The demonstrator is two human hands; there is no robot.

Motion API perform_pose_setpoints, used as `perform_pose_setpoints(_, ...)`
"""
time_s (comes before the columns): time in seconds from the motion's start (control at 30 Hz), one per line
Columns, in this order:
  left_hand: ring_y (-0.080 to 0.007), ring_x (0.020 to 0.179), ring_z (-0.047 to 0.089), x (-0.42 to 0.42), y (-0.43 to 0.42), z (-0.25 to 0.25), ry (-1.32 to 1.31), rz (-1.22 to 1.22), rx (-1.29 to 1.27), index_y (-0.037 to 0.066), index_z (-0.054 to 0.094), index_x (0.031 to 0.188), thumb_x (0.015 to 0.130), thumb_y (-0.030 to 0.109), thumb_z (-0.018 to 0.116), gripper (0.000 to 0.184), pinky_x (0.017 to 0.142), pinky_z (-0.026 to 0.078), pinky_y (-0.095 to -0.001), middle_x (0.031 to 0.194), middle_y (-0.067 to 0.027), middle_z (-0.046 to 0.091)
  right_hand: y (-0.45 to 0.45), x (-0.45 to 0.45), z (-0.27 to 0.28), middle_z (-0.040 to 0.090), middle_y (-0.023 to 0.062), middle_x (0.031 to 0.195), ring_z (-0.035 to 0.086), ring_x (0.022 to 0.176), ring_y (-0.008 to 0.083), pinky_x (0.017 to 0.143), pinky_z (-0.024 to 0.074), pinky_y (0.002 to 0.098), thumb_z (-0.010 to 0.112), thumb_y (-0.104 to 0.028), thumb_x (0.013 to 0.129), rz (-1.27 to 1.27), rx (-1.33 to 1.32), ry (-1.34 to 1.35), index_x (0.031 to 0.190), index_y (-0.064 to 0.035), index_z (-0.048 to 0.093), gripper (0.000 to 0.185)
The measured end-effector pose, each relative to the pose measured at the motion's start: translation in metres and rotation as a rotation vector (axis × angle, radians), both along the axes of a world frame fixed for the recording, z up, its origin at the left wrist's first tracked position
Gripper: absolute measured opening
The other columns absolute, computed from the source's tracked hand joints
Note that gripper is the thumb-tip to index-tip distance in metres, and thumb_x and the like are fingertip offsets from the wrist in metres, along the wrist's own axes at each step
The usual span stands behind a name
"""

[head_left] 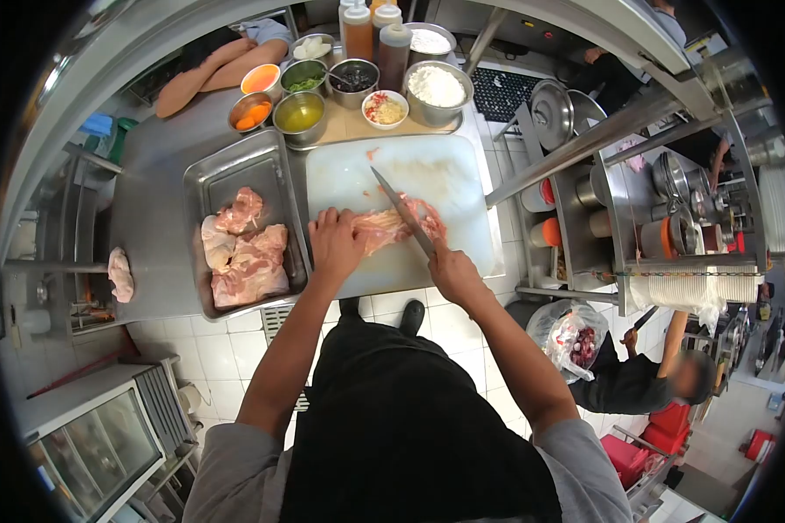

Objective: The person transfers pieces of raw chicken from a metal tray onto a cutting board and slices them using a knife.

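Observation:
A piece of raw chicken [380,232] lies spread on the white cutting board [349,174]. My left hand [334,240] holds its left end down, fingers curled on the meat. In my right hand [453,275] is a kitchen knife [401,207], gripped by the handle. Its blade slants across the chicken, tip toward the upper left; whether the edge is in the meat I cannot tell. Small scraps of meat lie near the tip. Left of the board, a metal tray [202,179] holds several larger raw chicken pieces [249,270].
Behind the board stand squeeze bottles [358,33], a bowl of white powder [439,85], a bowl of yellow liquid [299,113] and other ingredient bowls. One chicken piece [120,275] lies at the table's left. Another person's arms [222,70] rest at the back; a co-worker [628,383] is at right.

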State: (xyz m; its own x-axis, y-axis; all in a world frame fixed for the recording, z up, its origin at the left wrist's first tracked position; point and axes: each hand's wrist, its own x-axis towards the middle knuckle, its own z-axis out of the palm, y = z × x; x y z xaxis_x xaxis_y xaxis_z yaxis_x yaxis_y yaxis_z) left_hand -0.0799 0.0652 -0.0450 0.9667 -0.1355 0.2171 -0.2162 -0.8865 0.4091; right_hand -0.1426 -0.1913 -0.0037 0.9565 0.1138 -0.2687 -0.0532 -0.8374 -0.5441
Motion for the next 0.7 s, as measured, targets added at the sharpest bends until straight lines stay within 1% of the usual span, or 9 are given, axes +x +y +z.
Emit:
perform_pose_setpoints(0.03, -0.0324, 0.107, 0.056, 0.0, 0.0, 0.007, 0.022, 0.04, 0.013, 0.008, 0.07, 0.105, 0.081, 0.024, 0.075, 0.029, 0.094, 0.042, -0.0502, 0.106, -0.0112, 0.059, 0.0, -0.001, 0.009, 0.069, 0.0346, 0.083, 0.068, 0.08, 0.0556, 0.075, 0.0533, 0.0656, 0.053, -0.017, 0.099, 0.0, 0.007, 0.015, 0.123, 0.0021, 0.049, 0.031)
perform_pose_setpoints(0.13, -0.032, 0.106, 0.057, -0.002, -0.014, 0.029, -0.332, -0.112, -0.136, 0.007, 0.068, 0.106, 0.08, 0.018, 0.075, 0.029, 0.089, 0.042, -0.0492, 0.108, -0.0097, 0.059, 0.007, 0.005, 0.015, 0.07, 0.0337, 0.085, 0.069, 0.08, 0.0545, 0.074, 0.0547, 0.0641, 0.053, -0.016, 0.099, -0.045, -0.015, 0.001, 0.125, 0.002, 0.049, 0.032)
perform_pose_setpoints(0.23, -0.0326, 0.105, 0.056, 0.003, -0.038, 0.013, -0.17, -0.318, -0.169, 0.007, 0.066, 0.105, 0.082, 0.016, 0.073, 0.025, 0.088, 0.042, -0.0484, 0.108, -0.0098, 0.058, 0.019, 0.013, 0.005, 0.071, 0.032, 0.089, 0.07, 0.08, 0.0527, 0.073, 0.0564, 0.0624, 0.054, -0.015, 0.098, 0.045, -0.04, -0.169, 0.125, 0.001, 0.049, 0.032)
perform_pose_setpoints(0.3, -0.0324, 0.104, 0.056, 0.007, -0.05, 0.0, -0.166, -0.303, -0.136, 0.007, 0.066, 0.102, 0.082, 0.014, 0.072, 0.022, 0.087, 0.042, -0.0475, 0.106, -0.0099, 0.058, 0.023, 0.022, -0.03, 0.07, 0.0312, 0.083, 0.07, 0.075, 0.0519, 0.068, 0.0562, 0.0614, 0.054, -0.014, 0.098, 0.054, -0.037, -0.28, 0.127, 0.001, 0.05, 0.033)
perform_pose_setpoints(0.33, -0.0323, 0.104, 0.056, 0.007, -0.053, -0.002, -0.159, -0.295, -0.121, 0.008, 0.065, 0.101, 0.082, 0.014, 0.072, 0.021, 0.087, 0.043, -0.0471, 0.105, -0.01, 0.057, 0.025, 0.023, -0.034, 0.069, 0.0308, 0.08, 0.07, 0.073, 0.0516, 0.065, 0.0561, 0.061, 0.054, -0.013, 0.098, 0.059, -0.036, -0.33, 0.128, 0.001, 0.05, 0.033)
perform_pose_setpoints(0.37, -0.0318, 0.103, 0.056, 0.007, -0.053, -0.004, -0.161, -0.289, -0.106, 0.008, 0.065, 0.1, 0.082, 0.014, 0.072, 0.02, 0.087, 0.043, -0.0467, 0.104, -0.0098, 0.057, 0.022, 0.018, -0.038, 0.07, 0.0301, 0.082, 0.07, 0.074, 0.0508, 0.065, 0.0567, 0.06, 0.055, -0.014, 0.098, 0.054, -0.05, -0.29, 0.127, 0.0003, 0.05, 0.033)
perform_pose_setpoints(0.43, -0.0309, 0.102, 0.056, 0.006, -0.055, -0.002, -0.167, -0.27, -0.079, 0.008, 0.065, 0.097, 0.082, 0.014, 0.073, 0.018, 0.086, 0.043, -0.046, 0.101, -0.0096, 0.056, 0.018, 0.006, -0.023, 0.072, 0.0286, 0.087, 0.072, 0.077, 0.0494, 0.066, 0.058, 0.0581, 0.056, -0.015, 0.097, 0.049, -0.084, -0.213, 0.125, -0.001, 0.05, 0.032)
perform_pose_setpoints(0.53, -0.0299, 0.101, 0.056, 0.008, -0.054, -0.004, -0.151, -0.28, -0.06, 0.008, 0.064, 0.094, 0.082, 0.013, 0.073, 0.015, 0.086, 0.043, -0.0453, 0.099, -0.0093, 0.056, -0.008, -0.035, -0.011, 0.071, 0.0284, 0.082, 0.072, 0.074, 0.0476, 0.064, 0.058, 0.0571, 0.057, -0.015, 0.097, 0.081, -0.238, -0.061, 0.126, -0.002, 0.049, 0.032)
perform_pose_setpoints(0.7, -0.0302, 0.101, 0.056, 0.008, -0.053, -0.003, -0.128, -0.286, -0.092, 0.008, 0.065, 0.094, 0.083, 0.014, 0.073, 0.015, 0.086, 0.043, -0.0457, 0.099, -0.0091, 0.056, -0.036, -0.087, -0.002, 0.069, 0.0285, 0.077, 0.071, 0.069, 0.0475, 0.061, 0.0558, 0.0599, 0.059, -0.014, 0.097, 0.052, -0.261, 0.043, 0.125, -0.003, 0.049, 0.031)
